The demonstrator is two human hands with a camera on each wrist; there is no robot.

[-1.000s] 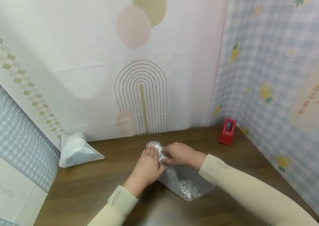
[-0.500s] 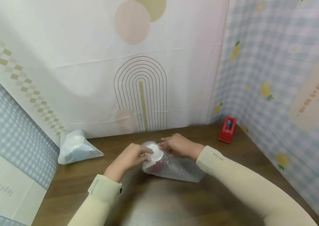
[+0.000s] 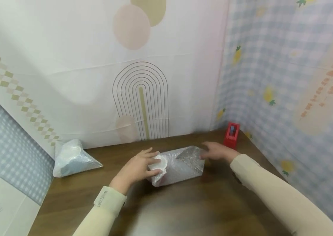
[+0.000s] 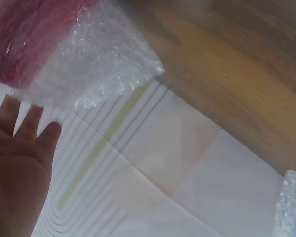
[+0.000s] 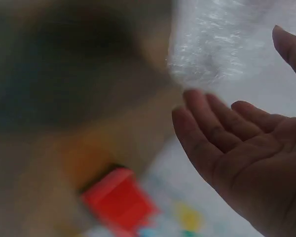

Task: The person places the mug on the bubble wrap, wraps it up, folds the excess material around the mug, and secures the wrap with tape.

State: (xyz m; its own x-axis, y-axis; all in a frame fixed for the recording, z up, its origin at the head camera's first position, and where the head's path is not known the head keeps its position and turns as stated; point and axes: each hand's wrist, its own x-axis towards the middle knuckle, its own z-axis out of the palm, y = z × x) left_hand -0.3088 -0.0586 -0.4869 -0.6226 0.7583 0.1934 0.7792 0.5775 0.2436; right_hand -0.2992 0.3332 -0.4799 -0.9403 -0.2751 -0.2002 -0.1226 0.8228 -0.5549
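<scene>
Swung toward three o'clock, the clear bubble-wrap bundle (image 3: 176, 167) lies on the brown wooden surface (image 3: 72, 203) between left hand (image 3: 135, 167) and right hand (image 3: 217, 151), fingers wide, seemingly being straightened, its flat end (image 3: 196, 165) probably needing folding next.

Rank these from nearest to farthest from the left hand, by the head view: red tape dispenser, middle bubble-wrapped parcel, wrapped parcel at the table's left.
1. Middle parcel: right at the left hand's fingers, extending to its right.
2. Left parcel: off to the hand's left.
3. Red tape dispenser: far right, beyond the middle parcel.
</scene>
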